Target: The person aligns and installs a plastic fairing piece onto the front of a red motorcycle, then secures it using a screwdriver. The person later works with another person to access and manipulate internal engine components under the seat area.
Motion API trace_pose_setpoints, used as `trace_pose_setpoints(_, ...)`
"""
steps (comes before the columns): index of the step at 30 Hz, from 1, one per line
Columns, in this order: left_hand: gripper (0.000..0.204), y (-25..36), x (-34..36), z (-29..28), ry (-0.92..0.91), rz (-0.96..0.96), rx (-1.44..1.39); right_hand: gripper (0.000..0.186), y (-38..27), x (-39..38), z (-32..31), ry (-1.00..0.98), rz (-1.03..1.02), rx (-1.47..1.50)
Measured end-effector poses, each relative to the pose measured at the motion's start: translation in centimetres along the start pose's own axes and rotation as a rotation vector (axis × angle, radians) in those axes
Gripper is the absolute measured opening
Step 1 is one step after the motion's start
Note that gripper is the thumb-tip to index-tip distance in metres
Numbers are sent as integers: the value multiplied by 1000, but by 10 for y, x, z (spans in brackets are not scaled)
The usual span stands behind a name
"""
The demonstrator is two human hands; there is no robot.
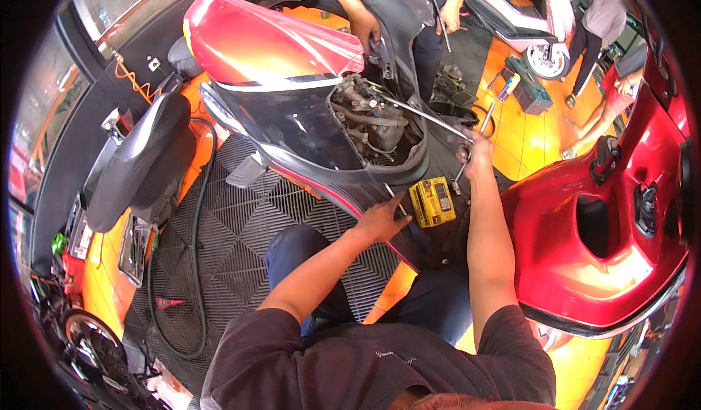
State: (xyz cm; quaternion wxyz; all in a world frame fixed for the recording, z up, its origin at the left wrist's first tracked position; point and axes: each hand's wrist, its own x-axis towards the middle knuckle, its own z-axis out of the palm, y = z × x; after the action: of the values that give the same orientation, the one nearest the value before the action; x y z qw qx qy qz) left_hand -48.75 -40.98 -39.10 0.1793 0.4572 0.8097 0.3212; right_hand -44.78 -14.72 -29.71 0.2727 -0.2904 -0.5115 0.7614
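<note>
My right hand (478, 154) is closed round the handle of a long metal T-handle wrench (427, 116). Its shaft slopes up and left to the exposed engine (374, 121) inside the scooter's body, while the crossbar sticks out above and below my fist. My left hand (380, 220) rests at the scooter's footboard, fingers apart. A thin pale rod (389, 189) shows by those fingers; whether they touch it, I cannot tell. Just right of this hand, a yellow battery-like box (433, 202) sits on the footboard. The scooter has a glossy red side panel (255, 41).
Across the scooter, another person's hand (365, 27) touches the frame; their other hand (450, 17) holds a metal tool (442, 27). A removed seat (142, 162) stands left, beside a black hose (198, 264). The red front fairing (555, 213) is right. Beyond lies a dark green crate (527, 89).
</note>
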Motion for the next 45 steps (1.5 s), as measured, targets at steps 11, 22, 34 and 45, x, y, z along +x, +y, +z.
trace_pose_setpoints(11,74,-35,3,-4,-25,-70,-254,28,6,13,8,-64,53,108)
trace_pose_setpoints(22,65,-28,1,-13,-59,-151,-500,25,35,28,6,-64,170,261)
trace_pose_setpoints(34,67,-40,6,1,-12,-111,-471,21,39,57,-7,-112,729,572)
trace_pose_setpoints(45,63,-44,8,7,109,-94,-536,30,67,44,30,458,168,-423)
